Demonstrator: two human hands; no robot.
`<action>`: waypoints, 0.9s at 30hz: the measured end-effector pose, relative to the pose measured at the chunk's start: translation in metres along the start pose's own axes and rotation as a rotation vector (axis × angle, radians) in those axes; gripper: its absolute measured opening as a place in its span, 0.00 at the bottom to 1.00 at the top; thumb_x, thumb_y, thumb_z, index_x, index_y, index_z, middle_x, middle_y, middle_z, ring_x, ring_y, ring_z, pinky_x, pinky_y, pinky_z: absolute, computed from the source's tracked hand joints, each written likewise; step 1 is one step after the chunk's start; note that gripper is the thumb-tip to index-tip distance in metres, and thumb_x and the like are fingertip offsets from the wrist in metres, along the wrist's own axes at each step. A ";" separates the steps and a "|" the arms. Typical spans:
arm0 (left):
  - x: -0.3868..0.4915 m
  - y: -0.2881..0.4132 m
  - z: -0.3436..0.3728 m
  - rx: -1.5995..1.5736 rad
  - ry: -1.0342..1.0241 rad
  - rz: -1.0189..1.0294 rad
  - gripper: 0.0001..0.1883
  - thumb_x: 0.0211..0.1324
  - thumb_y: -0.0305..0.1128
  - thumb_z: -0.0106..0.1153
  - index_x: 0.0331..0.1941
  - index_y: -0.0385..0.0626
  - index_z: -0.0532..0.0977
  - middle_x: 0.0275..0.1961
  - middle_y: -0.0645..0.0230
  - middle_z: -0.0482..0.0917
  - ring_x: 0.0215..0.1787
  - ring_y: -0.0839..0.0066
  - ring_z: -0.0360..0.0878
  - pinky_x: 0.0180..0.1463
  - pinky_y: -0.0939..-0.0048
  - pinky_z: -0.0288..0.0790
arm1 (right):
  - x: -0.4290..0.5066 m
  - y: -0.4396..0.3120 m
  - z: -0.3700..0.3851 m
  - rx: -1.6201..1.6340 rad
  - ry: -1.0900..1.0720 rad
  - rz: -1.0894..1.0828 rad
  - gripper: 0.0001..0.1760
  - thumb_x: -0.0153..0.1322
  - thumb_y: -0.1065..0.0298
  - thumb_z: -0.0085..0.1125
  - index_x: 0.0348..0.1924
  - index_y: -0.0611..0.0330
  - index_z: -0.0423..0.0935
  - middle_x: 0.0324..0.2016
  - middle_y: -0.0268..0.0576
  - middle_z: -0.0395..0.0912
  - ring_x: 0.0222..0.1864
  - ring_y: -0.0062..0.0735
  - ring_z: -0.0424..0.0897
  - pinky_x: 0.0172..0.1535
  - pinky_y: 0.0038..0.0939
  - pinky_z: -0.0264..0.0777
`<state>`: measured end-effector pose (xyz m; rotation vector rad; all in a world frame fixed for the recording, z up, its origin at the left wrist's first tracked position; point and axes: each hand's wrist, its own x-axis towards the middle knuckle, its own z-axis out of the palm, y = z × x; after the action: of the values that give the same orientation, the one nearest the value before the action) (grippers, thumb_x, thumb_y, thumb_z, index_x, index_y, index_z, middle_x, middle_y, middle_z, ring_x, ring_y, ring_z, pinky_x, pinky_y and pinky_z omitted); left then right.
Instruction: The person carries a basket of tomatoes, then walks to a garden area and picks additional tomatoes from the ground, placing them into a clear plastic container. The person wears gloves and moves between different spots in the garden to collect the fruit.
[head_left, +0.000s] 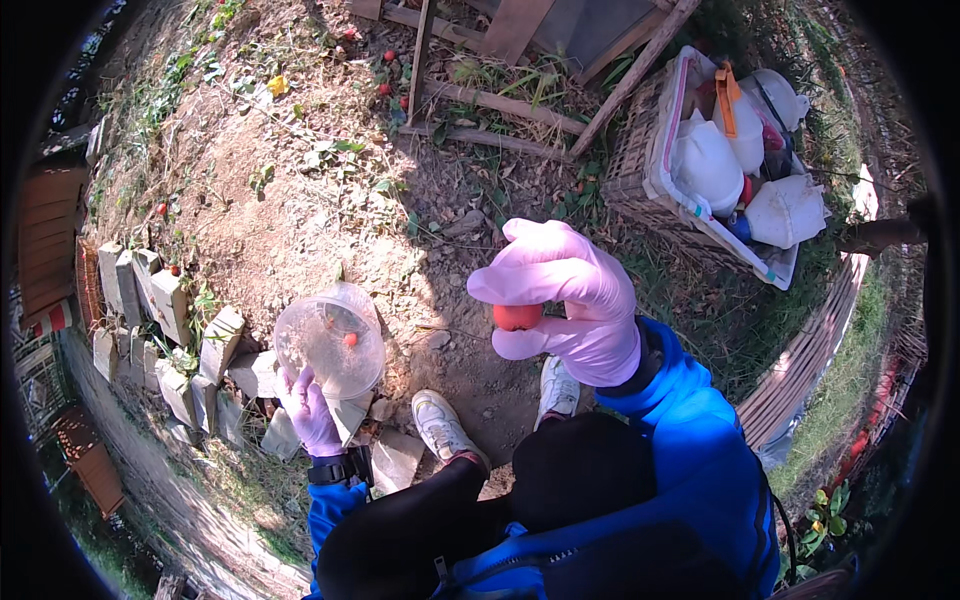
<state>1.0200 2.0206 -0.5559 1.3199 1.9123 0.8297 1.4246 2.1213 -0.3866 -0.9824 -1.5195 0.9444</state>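
My right hand (589, 296), in a thin pink glove, holds a round orange-red fruit (517, 317) between thumb and fingers, raised above the ground. Part of the fruit is hidden by the fingers. To the left, my gloved left hand (311, 412) grips the near rim of a clear round plastic tub (304, 337). A small orange-red fruit (350, 340) shows within the tub's outline; whether it lies inside or is seen through the wall, I cannot tell. Both hands are apart from each other.
Upright grey bricks (172, 307) edge the soil at left. A crate (652, 165) of white plastic containers (709, 169) stands at upper right, beside a leaning wooden frame (502, 105). Several red fruits (385, 88) lie among weeds. My white shoes (442, 424) stand on bare dirt.
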 end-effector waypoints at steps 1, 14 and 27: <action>0.000 -0.002 0.000 0.019 -0.008 0.022 0.12 0.58 0.23 0.48 0.45 0.35 0.74 0.63 0.58 0.60 0.62 0.67 0.63 0.63 0.69 0.59 | -0.002 0.001 -0.001 0.011 -0.028 0.031 0.21 0.55 0.67 0.72 0.41 0.56 0.80 0.36 0.35 0.78 0.40 0.33 0.76 0.48 0.31 0.68; 0.022 -0.016 0.000 -0.265 -0.294 -0.789 0.32 0.56 0.53 0.53 0.61 0.49 0.64 0.56 0.66 0.72 0.40 0.74 0.76 0.31 0.77 0.69 | -0.026 0.105 0.114 -0.112 -0.492 0.131 0.16 0.61 0.55 0.65 0.39 0.49 0.78 0.25 0.34 0.74 0.33 0.35 0.75 0.38 0.32 0.69; 0.049 0.093 -0.040 -0.920 -0.307 -0.977 0.24 0.56 0.35 0.52 0.56 0.42 0.63 0.45 0.58 0.76 0.42 0.62 0.80 0.43 0.62 0.78 | 0.068 0.035 0.128 -0.383 -0.764 0.153 0.30 0.68 0.47 0.48 0.57 0.57 0.67 0.49 0.46 0.71 0.51 0.44 0.71 0.56 0.41 0.63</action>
<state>1.0242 2.0891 -0.4664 -0.0780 1.3523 0.7417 1.2937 2.1883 -0.4141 -1.0733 -2.3540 1.2480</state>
